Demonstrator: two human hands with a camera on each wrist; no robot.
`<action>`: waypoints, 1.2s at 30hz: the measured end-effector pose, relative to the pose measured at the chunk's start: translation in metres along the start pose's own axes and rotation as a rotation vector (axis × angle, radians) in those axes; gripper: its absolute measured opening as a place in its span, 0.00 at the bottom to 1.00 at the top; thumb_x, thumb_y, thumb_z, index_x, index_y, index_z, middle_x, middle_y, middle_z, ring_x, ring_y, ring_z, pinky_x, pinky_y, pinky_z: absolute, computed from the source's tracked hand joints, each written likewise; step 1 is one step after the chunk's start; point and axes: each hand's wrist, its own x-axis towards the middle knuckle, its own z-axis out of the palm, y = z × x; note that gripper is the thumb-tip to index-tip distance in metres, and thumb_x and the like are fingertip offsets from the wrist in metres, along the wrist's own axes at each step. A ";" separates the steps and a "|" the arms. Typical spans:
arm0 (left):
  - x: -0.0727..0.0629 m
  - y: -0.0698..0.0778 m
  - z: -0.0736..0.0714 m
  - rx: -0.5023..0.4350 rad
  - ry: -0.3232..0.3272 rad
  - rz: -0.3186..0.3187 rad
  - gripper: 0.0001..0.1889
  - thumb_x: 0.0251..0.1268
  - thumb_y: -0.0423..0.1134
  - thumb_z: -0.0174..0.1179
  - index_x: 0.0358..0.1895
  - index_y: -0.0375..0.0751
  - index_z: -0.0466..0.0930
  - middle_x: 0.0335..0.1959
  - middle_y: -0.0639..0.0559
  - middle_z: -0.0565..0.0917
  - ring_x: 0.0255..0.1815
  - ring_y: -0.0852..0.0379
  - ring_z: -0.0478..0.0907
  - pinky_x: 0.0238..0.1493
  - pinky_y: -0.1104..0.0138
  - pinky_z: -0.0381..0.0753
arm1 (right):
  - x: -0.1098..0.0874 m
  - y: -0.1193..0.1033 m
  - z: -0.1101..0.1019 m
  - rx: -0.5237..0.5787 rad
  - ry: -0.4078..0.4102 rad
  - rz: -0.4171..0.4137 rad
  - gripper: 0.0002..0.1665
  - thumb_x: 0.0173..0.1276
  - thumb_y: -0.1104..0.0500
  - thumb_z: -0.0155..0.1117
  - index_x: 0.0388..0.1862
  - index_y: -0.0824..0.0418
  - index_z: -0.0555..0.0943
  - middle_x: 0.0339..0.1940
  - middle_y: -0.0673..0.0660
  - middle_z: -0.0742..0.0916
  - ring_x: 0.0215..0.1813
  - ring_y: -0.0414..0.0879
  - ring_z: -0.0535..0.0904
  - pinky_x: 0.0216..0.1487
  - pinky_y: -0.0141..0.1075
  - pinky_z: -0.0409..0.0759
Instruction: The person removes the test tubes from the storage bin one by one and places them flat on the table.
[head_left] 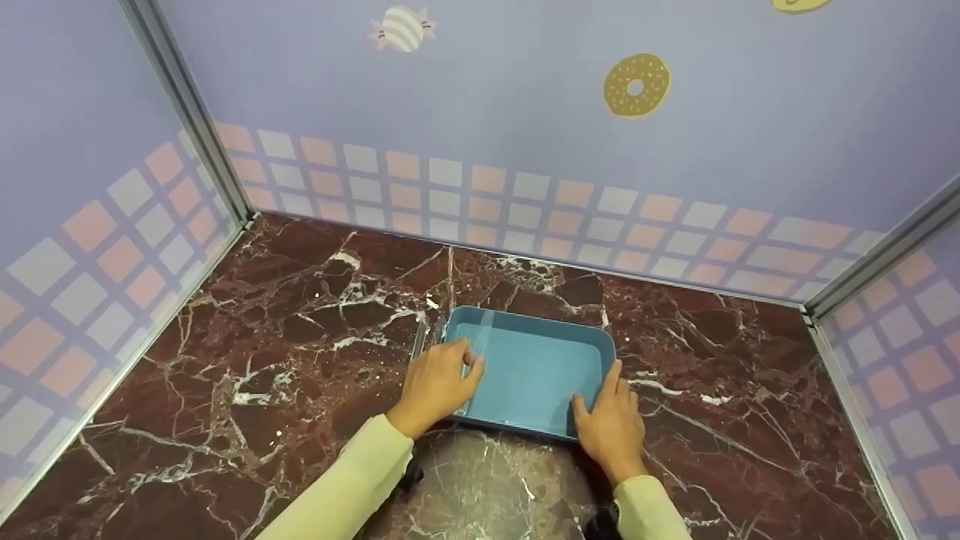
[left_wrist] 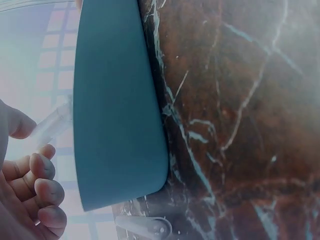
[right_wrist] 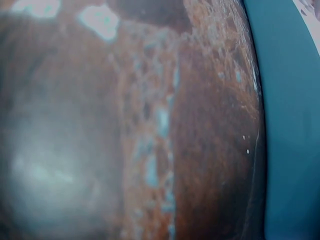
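A shallow blue rectangular tray point(head_left: 540, 375) lies on the marbled surface, and its side wall point(left_wrist: 117, 110) fills much of the left wrist view. Across the tray's left part runs a clear plastic strip point(head_left: 487, 327), seen end-on and blurred in the left wrist view. My left hand point(head_left: 441, 379) pinches this clear strip point(left_wrist: 52, 122) between thumb and curled fingers, above the tray. At the tray's right front corner my right hand point(head_left: 615, 424) grips the wall, thumb inside and fingers along the outside. The right wrist view shows only the tray's outer wall point(right_wrist: 292, 125).
Another clear strip point(head_left: 420, 341) with a rounded end point(left_wrist: 145, 227) lies beside the tray's left side. Lilac panels with a checkered band point(head_left: 480, 199) enclose the dark red marbled surface point(head_left: 300, 360) at the back and both sides.
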 end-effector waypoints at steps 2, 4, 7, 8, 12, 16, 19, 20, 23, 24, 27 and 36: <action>0.001 0.001 -0.001 0.004 0.003 0.004 0.12 0.62 0.48 0.60 0.25 0.46 0.75 0.18 0.56 0.76 0.17 0.59 0.67 0.18 0.66 0.63 | 0.000 0.002 -0.001 0.007 0.000 0.003 0.52 0.68 0.45 0.55 0.77 0.68 0.42 0.67 0.70 0.69 0.65 0.65 0.67 0.55 0.60 0.70; 0.001 0.001 -0.003 0.007 0.008 0.007 0.12 0.62 0.48 0.59 0.25 0.47 0.75 0.18 0.56 0.76 0.16 0.59 0.67 0.17 0.66 0.63 | -0.001 0.003 -0.001 0.017 0.007 0.008 0.52 0.68 0.45 0.55 0.77 0.68 0.42 0.67 0.70 0.68 0.65 0.66 0.66 0.55 0.60 0.70; 0.002 -0.001 -0.006 0.014 0.019 0.008 0.13 0.63 0.49 0.59 0.24 0.48 0.74 0.18 0.56 0.76 0.15 0.59 0.67 0.16 0.66 0.62 | -0.002 0.006 -0.002 0.030 0.020 0.015 0.51 0.68 0.45 0.55 0.77 0.68 0.43 0.67 0.71 0.69 0.65 0.66 0.67 0.55 0.60 0.70; 0.002 -0.002 -0.007 0.015 0.023 0.009 0.13 0.63 0.48 0.59 0.24 0.48 0.73 0.18 0.56 0.76 0.15 0.59 0.66 0.16 0.67 0.62 | -0.002 0.006 -0.002 0.032 0.025 0.018 0.51 0.68 0.45 0.55 0.77 0.68 0.43 0.67 0.71 0.69 0.65 0.66 0.67 0.55 0.60 0.70; 0.003 -0.006 -0.011 0.019 0.031 0.005 0.13 0.62 0.48 0.60 0.24 0.49 0.72 0.17 0.56 0.75 0.14 0.60 0.65 0.15 0.67 0.62 | -0.002 0.008 -0.002 0.038 0.033 0.024 0.51 0.68 0.45 0.55 0.77 0.69 0.43 0.66 0.71 0.70 0.64 0.66 0.67 0.56 0.60 0.70; 0.003 -0.011 -0.014 0.020 0.026 -0.005 0.13 0.63 0.48 0.60 0.25 0.47 0.74 0.16 0.56 0.73 0.14 0.60 0.62 0.15 0.67 0.60 | -0.002 0.009 -0.001 0.042 0.043 0.021 0.52 0.67 0.45 0.56 0.77 0.69 0.44 0.65 0.71 0.70 0.64 0.66 0.67 0.56 0.59 0.70; 0.003 -0.014 -0.016 0.024 0.033 -0.006 0.13 0.62 0.48 0.60 0.25 0.46 0.74 0.16 0.57 0.71 0.14 0.60 0.62 0.15 0.67 0.59 | -0.002 0.008 -0.001 0.045 0.047 0.017 0.52 0.67 0.45 0.56 0.77 0.69 0.45 0.65 0.71 0.71 0.64 0.66 0.68 0.56 0.59 0.70; 0.003 -0.015 -0.017 0.027 0.036 -0.005 0.13 0.62 0.48 0.60 0.24 0.47 0.73 0.15 0.57 0.71 0.14 0.60 0.62 0.15 0.68 0.59 | -0.002 0.008 -0.001 0.046 0.046 0.016 0.52 0.67 0.45 0.56 0.77 0.69 0.45 0.65 0.71 0.71 0.64 0.66 0.68 0.56 0.59 0.70; 0.003 -0.019 -0.018 0.039 0.049 -0.002 0.14 0.62 0.48 0.61 0.23 0.48 0.71 0.15 0.57 0.70 0.14 0.60 0.62 0.15 0.68 0.59 | -0.001 0.006 0.000 0.050 0.039 0.013 0.52 0.67 0.45 0.56 0.77 0.68 0.44 0.66 0.71 0.70 0.64 0.66 0.68 0.57 0.59 0.70; 0.002 -0.020 -0.019 0.044 0.053 -0.003 0.14 0.62 0.48 0.61 0.22 0.49 0.71 0.15 0.57 0.70 0.14 0.60 0.63 0.14 0.68 0.59 | -0.001 0.005 0.000 0.050 0.038 0.010 0.52 0.67 0.45 0.56 0.77 0.68 0.44 0.66 0.71 0.70 0.64 0.66 0.68 0.57 0.59 0.70; 0.001 -0.023 -0.021 0.058 0.064 -0.011 0.14 0.61 0.48 0.61 0.22 0.49 0.71 0.15 0.57 0.71 0.14 0.59 0.63 0.14 0.67 0.60 | 0.001 0.003 0.001 0.054 0.033 0.003 0.51 0.67 0.45 0.55 0.77 0.68 0.45 0.66 0.71 0.70 0.65 0.66 0.67 0.57 0.59 0.70; 0.002 -0.027 -0.026 0.069 0.047 -0.030 0.15 0.62 0.48 0.60 0.21 0.49 0.69 0.14 0.56 0.70 0.12 0.58 0.64 0.14 0.65 0.60 | 0.002 0.001 0.004 0.058 0.052 -0.004 0.50 0.67 0.45 0.57 0.77 0.68 0.47 0.66 0.71 0.71 0.64 0.66 0.69 0.57 0.59 0.70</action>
